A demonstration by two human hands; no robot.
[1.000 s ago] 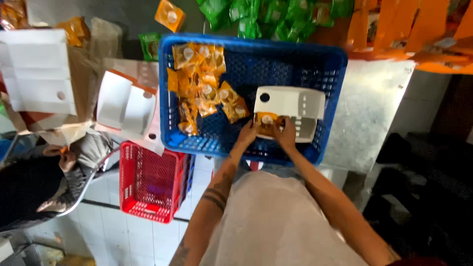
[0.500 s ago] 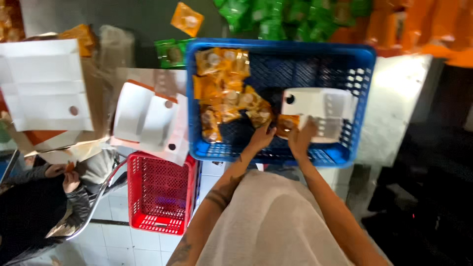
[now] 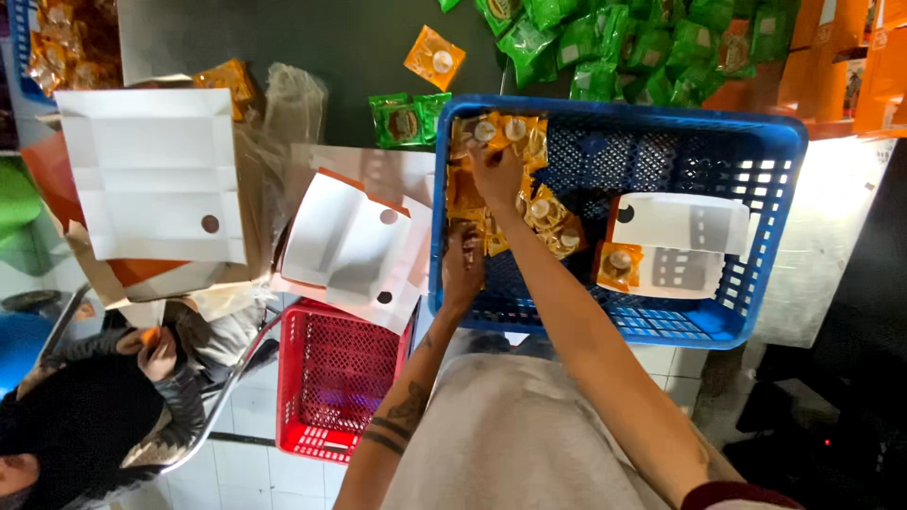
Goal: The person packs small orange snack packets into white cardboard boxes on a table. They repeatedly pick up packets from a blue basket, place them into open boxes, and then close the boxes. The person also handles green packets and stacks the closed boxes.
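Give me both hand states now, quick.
Left hand: resting on the orange packets in the blue crate; grip cannot be told.
Right hand: fingers down on the same packets; grip cannot be told.

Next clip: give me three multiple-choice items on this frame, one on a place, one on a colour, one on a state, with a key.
1. Where are both of the person's hands?
A. in the red crate
B. over the orange packets in the blue crate
C. on the flat white cartons

2. What colour are the packets heaped on the table beyond the blue crate?
A. green
B. purple
C. black

3. How does the white box in the blue crate stand?
A. taped shut
B. crushed flat
C. open, with one orange packet at its edge

Key: 1 B, the left hand and right hand lie on the orange packets inside the blue crate. 2 A, the heap of packets is green. 3 C, the white box lies open with an orange packet at its left edge.
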